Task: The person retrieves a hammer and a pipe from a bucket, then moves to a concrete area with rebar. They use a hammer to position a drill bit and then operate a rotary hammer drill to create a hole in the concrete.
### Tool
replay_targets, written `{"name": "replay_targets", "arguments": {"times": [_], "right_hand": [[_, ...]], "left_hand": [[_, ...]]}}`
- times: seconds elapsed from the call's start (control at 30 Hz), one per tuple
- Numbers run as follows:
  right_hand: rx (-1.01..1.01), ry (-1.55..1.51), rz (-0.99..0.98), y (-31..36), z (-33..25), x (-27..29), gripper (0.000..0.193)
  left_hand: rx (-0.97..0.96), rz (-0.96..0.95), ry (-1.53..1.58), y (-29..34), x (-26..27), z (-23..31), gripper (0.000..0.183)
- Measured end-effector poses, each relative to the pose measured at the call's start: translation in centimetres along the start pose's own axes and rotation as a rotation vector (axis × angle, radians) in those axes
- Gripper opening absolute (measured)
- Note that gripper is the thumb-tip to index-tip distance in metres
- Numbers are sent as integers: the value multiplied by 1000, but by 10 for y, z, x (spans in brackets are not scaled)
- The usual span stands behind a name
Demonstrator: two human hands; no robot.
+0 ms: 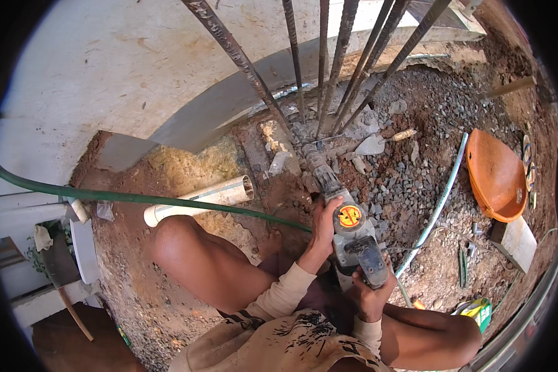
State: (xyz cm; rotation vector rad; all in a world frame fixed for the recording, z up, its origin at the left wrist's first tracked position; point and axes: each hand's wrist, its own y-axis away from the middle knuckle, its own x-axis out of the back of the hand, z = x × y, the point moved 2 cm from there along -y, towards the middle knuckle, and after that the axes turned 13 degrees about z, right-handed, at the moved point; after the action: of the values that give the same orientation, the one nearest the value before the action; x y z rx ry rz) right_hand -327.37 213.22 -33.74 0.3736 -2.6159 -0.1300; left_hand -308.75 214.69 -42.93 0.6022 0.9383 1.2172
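A grey and black demolition hammer (352, 239) with a round yellow-red label lies between my bent legs. My left hand (322, 228) is wrapped round its front body. My right hand (374, 296) grips the rear handle. Its dark front end (321, 170) points away from me, toward broken concrete at the foot of several upright steel rebars (239, 56). The bit's tip is hard to make out among the rubble. Just right of the bars a pointing trowel (372, 145) with a wooden handle rests on the gravel (384, 186).
At left, a green hose (136, 197) crosses over a white plastic pipe (214, 197). A pale blue pipe (441, 198) lies at right, near an orange pan (497, 180) and a pale block (516, 242). A large pale wall (105, 74) rises at far left.
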Motion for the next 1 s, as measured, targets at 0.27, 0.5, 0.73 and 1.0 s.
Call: {"name": "replay_targets", "arguments": {"times": [0.27, 0.5, 0.73, 1.0], "right_hand": [[-120, 16, -334, 6, -51, 25, 27], [105, -160, -410, 6, -52, -10, 23], [359, -87, -340, 13, -73, -55, 23], [369, -145, -250, 22, -75, -97, 26]], "left_hand": [[303, -68, 244, 30, 32, -29, 32], [80, -71, 228, 19, 56, 18, 37], [-2, -204, 257, 3, 54, 72, 41], [-5, -262, 237, -33, 67, 93, 41]]}}
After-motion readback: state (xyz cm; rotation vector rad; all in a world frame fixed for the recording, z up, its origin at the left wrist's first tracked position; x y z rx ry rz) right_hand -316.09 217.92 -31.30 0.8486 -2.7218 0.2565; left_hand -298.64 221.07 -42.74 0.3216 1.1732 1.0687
